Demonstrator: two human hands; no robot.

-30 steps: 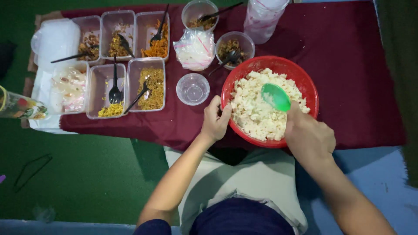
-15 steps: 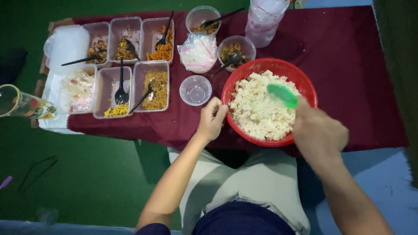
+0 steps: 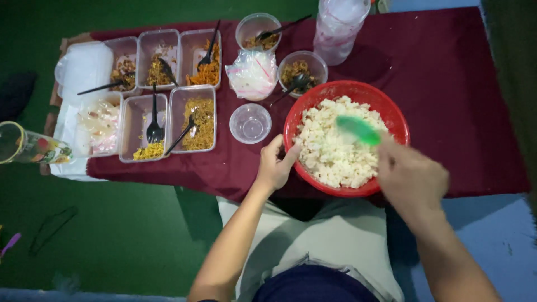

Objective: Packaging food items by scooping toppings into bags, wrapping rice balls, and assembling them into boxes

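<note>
We hold the red bowl (image 3: 400,120) at its near-left rim w/ left hand (image 3: 274,165); right hand (image 3: 411,179), blurred, grips a green spoon (image 3: 358,130) over the white rice (image 3: 335,146). Step: stirring/scooping. Next move needs a steady bowl, approx. 1 level scoop.

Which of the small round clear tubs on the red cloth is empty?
The small round tub just left of the red bowl, nearest the left hand; the other two hold food and spoons.

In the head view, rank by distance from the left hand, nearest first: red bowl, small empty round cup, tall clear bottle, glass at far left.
From the left hand:
1. Red bowl, touching, on its right.
2. Small empty round cup, just up-left.
3. Tall clear bottle, top centre.
4. Glass, far left edge.
</note>
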